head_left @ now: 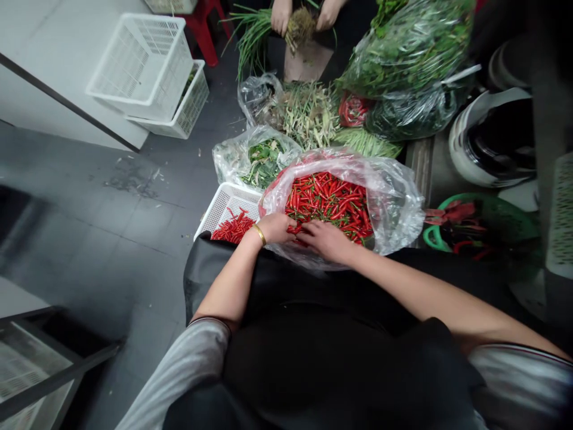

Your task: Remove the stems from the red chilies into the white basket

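Observation:
A large clear plastic bag (394, 200) lies wide open in front of me, full of red chili peppers (329, 200) with green stems. At its near edge my left hand (276, 228), with a gold bracelet on the wrist, pinches a red chili pepper. My right hand (329, 240) meets it from the other side, its fingertips closed on the pepper too; the fingers partly hide it. Left of the bag stands a white perforated basket (219, 206), where a heap of loose red chilies (233, 228) lies close to my left wrist.
Beyond the bag lie leafy greens (264, 160), trimmed stalks (311, 113) and a big bag of greens (407, 54). Across from me, another person's hands (282, 15) hold rooted green stalks. White crates (134, 65) stand left; a white bucket (463, 137) and green basin (505, 209) stand right.

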Tool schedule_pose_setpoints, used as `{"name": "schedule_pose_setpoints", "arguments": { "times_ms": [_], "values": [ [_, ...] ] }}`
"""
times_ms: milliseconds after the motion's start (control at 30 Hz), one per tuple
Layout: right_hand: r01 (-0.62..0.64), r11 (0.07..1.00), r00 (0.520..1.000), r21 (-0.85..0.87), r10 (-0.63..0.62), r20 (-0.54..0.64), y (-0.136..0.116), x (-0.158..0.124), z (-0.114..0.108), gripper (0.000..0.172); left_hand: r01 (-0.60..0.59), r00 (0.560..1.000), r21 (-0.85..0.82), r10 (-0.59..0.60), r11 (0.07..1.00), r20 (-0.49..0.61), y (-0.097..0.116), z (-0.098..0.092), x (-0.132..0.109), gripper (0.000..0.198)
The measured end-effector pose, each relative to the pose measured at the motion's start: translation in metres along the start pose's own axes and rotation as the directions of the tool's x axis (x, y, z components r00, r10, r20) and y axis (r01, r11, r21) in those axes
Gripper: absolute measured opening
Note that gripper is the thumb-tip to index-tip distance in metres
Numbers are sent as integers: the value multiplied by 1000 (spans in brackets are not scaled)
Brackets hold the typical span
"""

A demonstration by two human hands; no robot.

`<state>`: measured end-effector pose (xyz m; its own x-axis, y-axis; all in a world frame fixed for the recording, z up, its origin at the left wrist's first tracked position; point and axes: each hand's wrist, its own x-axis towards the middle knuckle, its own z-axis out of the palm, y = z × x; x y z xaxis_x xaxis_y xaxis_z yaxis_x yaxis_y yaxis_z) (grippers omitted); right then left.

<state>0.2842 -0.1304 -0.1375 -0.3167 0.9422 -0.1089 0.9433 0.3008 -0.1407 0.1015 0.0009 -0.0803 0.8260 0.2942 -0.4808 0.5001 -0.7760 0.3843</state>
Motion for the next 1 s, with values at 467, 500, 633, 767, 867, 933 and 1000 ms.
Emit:
{"name": "schedule_pose_setpoints", "arguments": {
  "times_ms": [467, 500, 633, 767, 867, 933, 1000],
  "values": [
    [-139, 983, 943, -123, 169, 286, -1, 8, 11, 40, 95, 995, -60, -94, 994, 16, -6, -5, -13, 13],
    [-182, 979, 946, -92, 200, 257, 7, 10, 6, 38, 101, 995, -68, -101, 993, 13, -6, -4, -12, 12],
    [-282, 953, 952, 111, 264, 153, 49, 20, -15, 43, 47, 998, -172, -54, 984, -33, -3, -5, -12, 8],
    [-252, 911, 966, 326, 257, 28, 84, 17, -35, 53, -173, 985, -645, 122, 745, -124, 3, -12, -19, 17],
    [-373, 857, 897, 355, 431, -97, 93, 0, -46, 40, -244, 969, -916, 126, 319, -214, 2, -11, -19, 27],
    [-485, 817, 845, 313, 530, -72, 88, -15, -45, 28, -281, 959, -958, 46, 62, -279, -1, -6, -12, 29],
    [-568, 785, 816, 246, 577, 42, 77, -24, -37, 27, -286, 958, -953, -28, -96, -285, -1, 0, -3, 33]
  ]
}}
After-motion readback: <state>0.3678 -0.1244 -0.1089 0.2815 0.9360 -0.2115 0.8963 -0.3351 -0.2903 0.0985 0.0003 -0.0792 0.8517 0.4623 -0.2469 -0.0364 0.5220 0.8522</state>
